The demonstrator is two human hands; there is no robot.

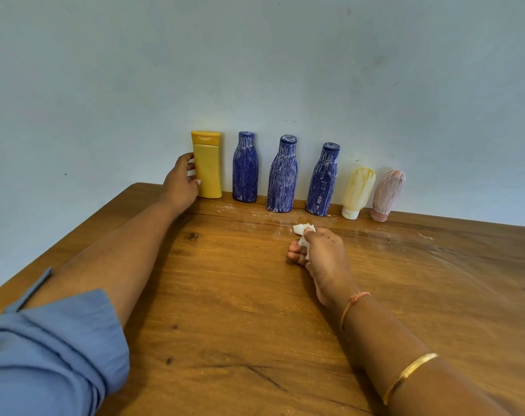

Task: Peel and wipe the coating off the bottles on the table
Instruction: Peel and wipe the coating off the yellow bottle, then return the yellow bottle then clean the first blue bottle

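Observation:
Several bottles stand in a row against the wall at the far edge of the wooden table (255, 310). At the left end a clean yellow bottle (207, 165) stands upright, and my left hand (180, 183) grips its left side. Beside it stand three blue bottles (245, 168), (282, 175), (322, 181) streaked with white coating. A pale yellow tube (358, 190) and a pink tube (386, 193), both coated, stand on their caps at the right. My right hand (321, 256) rests on the table and pinches a white wad of wipe (303, 231).
White flakes and smears of coating (375, 235) lie on the table in front of the bottles. A pale blue wall (285, 70) rises directly behind the row. The table's left edge (60, 250) runs diagonally.

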